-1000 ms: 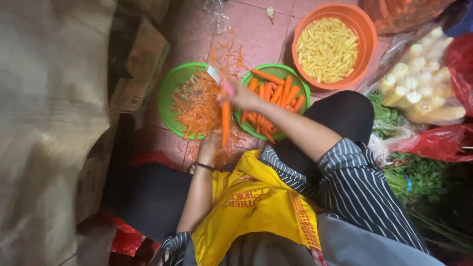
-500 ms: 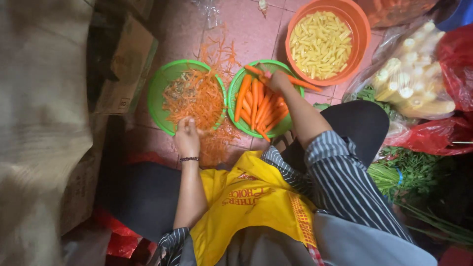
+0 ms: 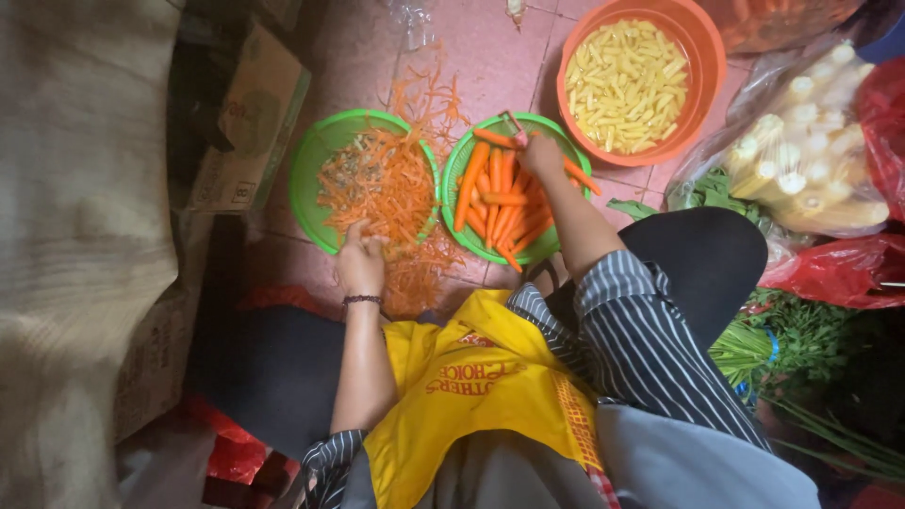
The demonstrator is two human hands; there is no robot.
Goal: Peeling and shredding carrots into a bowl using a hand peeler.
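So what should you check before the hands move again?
1. Right hand is over the carrot basket with a peeler by its fingers: ok.
2. Grip on the peeler is firm: cannot tell, the hand hides it.
3. Left hand is empty, resting at the edge of the peelings basket: ok.
4. Carrots are all inside their basket: not ok, one sticks out over the rim toward the orange bowl.
5. Peelings are kept in their basket: not ok, some lie on the floor around it.
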